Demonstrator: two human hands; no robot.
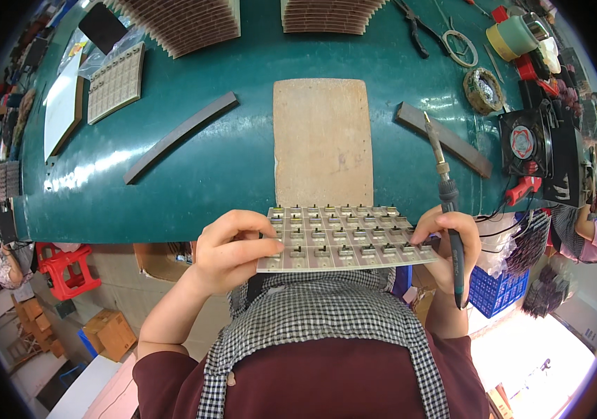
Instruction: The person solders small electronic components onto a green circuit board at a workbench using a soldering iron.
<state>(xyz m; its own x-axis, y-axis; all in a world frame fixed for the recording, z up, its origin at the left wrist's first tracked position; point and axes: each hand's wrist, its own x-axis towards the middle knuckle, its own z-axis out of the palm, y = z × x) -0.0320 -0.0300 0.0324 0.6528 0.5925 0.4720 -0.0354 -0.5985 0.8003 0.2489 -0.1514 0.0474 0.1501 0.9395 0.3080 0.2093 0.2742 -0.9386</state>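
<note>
Two hands: the left hand (232,250) and right hand (452,244) share one panel of small circuit boards (344,237). One soldering iron (446,195). On the green surface (221,153): one tan rectangular board (323,143), two dark grey strips (179,136) (443,138), two fanned stacks of brown boards (186,24) (330,15), one second panel (115,82), one small black fan (524,142), one pair of pliers (413,28). One red stool (68,269) on the floor.

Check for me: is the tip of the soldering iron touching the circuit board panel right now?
Apart. The head view shows the soldering iron held upright in the right hand, its tip pointing away over the green table, well clear of the circuit board panel.
</note>
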